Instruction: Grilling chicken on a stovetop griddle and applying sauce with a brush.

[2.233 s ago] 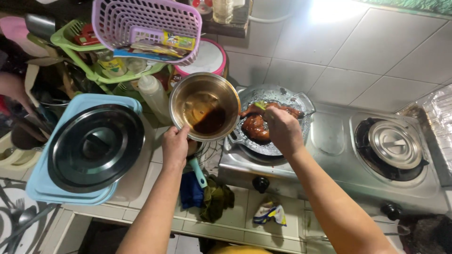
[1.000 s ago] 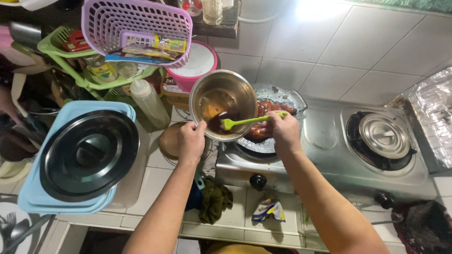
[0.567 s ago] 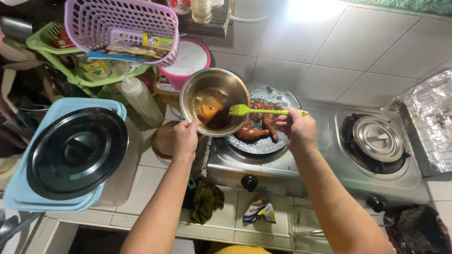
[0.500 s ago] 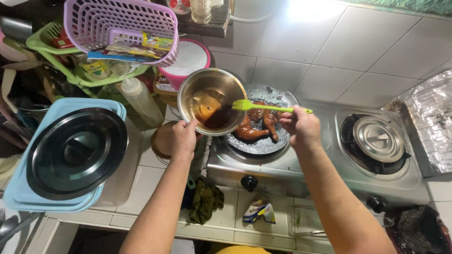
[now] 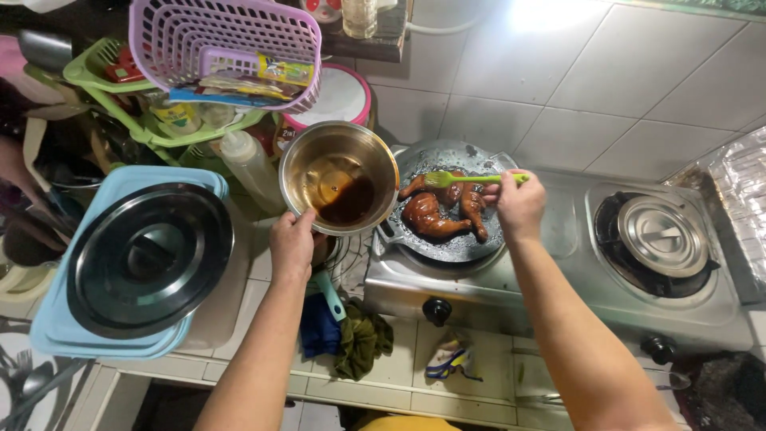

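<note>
Glazing step: the browned chicken pieces [image 5: 441, 214] lie on the grill pan [image 5: 487, 242] over the left burner, my right hand [image 5: 519, 203] pinching a green basting brush [image 5: 471, 179] whose bristles touch the meat. My left hand [image 5: 292, 243], fingers curled on the rim, holds the steel bowl [image 5: 339, 177] of dark sauce just beside the pan; I judge the next move calls for re-dipping the brush. The thumb grip is hidden, and the clutter under the pink basket [image 5: 223, 44] is hard to make out.

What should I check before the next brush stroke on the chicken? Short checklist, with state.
1. Left hand has a grip on the metal bowl rim: ok.
2. Dark sauce left in the bowl: ok.
3. Right hand has a grip on the green brush: ok.
4. Brush head over the chicken: ok.
5. Chicken inside the round pan: ok.
6. Burner flame lit: cannot tell.
</note>
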